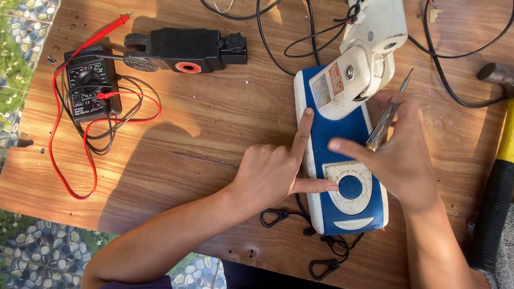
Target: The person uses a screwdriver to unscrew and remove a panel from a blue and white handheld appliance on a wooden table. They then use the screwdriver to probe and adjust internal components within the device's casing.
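Two hands meet at lower centre. Your left hand [270, 174] rests on the table [203, 139], forefinger and thumb spread against the blue device [342, 144], gripping nothing. Your right hand [404, 152] grasps a screwdriver [386, 120], tip pointing up-right. The device's white head [360, 69] carries a small red-and-white label. A black multimeter [91, 88] lies upper left.
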